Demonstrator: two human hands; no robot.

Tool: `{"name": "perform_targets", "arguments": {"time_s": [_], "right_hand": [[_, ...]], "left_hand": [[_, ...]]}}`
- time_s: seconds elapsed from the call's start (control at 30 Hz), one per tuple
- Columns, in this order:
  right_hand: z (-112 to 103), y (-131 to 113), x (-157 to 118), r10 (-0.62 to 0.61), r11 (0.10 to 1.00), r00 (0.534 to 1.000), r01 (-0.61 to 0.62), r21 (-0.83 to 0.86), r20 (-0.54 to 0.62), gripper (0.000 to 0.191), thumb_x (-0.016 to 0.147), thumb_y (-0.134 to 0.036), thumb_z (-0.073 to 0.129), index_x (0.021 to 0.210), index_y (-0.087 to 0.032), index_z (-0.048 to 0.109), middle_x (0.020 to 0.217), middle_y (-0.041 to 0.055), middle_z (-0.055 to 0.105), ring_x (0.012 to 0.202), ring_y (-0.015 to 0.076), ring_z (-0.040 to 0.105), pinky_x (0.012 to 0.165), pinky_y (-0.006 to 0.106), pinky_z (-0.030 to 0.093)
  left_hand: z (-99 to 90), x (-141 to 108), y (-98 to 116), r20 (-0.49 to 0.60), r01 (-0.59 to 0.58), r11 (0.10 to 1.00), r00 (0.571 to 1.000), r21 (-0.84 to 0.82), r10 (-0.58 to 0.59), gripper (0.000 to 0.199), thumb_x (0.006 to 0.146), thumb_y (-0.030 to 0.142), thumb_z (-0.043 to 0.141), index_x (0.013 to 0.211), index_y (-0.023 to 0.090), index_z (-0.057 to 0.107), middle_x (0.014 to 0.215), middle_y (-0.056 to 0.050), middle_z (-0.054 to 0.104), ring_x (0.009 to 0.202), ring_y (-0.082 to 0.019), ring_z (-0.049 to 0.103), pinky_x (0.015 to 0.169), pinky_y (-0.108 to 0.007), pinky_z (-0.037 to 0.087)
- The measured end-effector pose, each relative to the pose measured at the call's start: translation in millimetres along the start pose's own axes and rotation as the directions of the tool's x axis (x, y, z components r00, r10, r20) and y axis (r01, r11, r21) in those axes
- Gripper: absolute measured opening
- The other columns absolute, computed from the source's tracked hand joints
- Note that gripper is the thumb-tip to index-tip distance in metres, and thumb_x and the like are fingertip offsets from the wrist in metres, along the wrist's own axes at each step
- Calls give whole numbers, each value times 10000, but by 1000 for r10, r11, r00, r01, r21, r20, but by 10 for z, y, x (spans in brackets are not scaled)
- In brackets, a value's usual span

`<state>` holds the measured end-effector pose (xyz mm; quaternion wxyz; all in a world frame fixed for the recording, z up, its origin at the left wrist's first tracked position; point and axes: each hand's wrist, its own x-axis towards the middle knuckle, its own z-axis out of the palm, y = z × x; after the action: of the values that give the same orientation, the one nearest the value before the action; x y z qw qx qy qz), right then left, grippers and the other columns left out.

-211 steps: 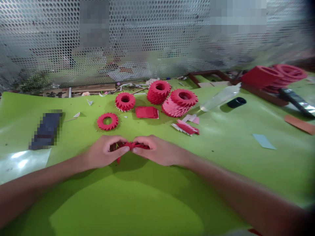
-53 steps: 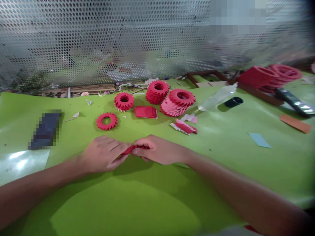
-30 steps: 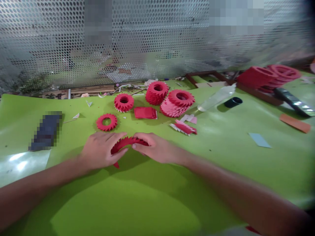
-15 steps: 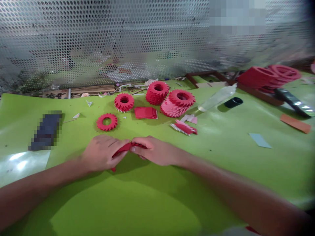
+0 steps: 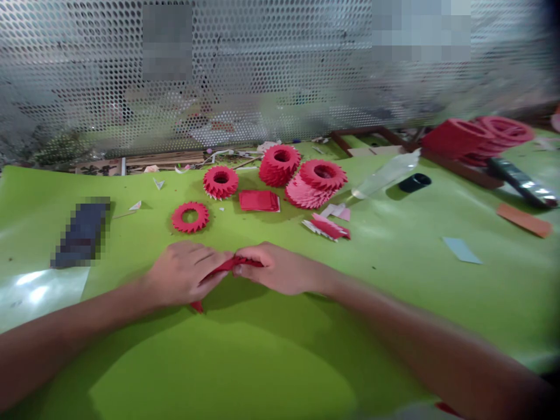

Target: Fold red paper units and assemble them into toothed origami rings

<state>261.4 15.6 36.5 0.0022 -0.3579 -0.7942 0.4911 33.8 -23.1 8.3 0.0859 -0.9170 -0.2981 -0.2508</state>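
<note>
A folded red paper strip spans the gap between my two hands, low over the green table. My left hand is closed on its left part, and a red tip pokes out below the palm. My right hand pinches the right part between thumb and fingers. Just beyond my left hand lies a flat red toothed ring. Behind it is a thicker red toothed ring. A stack of red paper pieces lies beyond the hands, partly in front of a taller ring stack.
A red and pink ring stack stands near a clear bottle and a black cap. Red and white folded pieces lie right of centre. A dark blurred object is at left, an orange strip at right.
The red paper's end below my left palm shows slightly more and lower. Both hands keep nearly the same place, with the paper between their fingertips slightly shifted.
</note>
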Motion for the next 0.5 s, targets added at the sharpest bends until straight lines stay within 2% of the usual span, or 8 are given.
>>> {"name": "perform_targets", "arguments": {"time_s": [0.17,0.23,0.37,0.5], "right_hand": [[46,-27,11,17,999,999,-15,51,-31,320,988,-447,451,840,-182,554,720,-10,552,612,120,493,537,244,340],[62,-29,16,-1,998,999,3,62,-36,309,993,-431,444,849,-182,556,718,-12,551,610,118,489,538,244,337],[68,-23,17,4,1000,1000,-5,24,26,312,994,-431,439,831,-187,547,728,-6,586,606,120,506,548,250,361],[46,-15,1,-5,999,1000,5,43,6,314,980,-436,465,829,-178,563,729,-2,591,602,118,506,537,247,361]], "left_hand": [[22,-17,-21,-34,24,1000,999,0,-24,167,973,248,561,1053,152,672,718,5,738,526,-109,621,492,-229,457],[23,-17,-30,-49,-14,1000,999,16,15,164,968,228,569,1069,143,666,745,-3,750,543,-110,630,491,-226,461],[-1,-3,-20,-59,-108,994,992,17,109,151,972,191,545,1060,127,651,789,-17,767,574,-117,652,487,-229,468],[-25,5,-9,-47,-87,996,995,35,89,171,987,219,530,1075,131,648,793,-18,773,581,-132,673,500,-247,485]]}}
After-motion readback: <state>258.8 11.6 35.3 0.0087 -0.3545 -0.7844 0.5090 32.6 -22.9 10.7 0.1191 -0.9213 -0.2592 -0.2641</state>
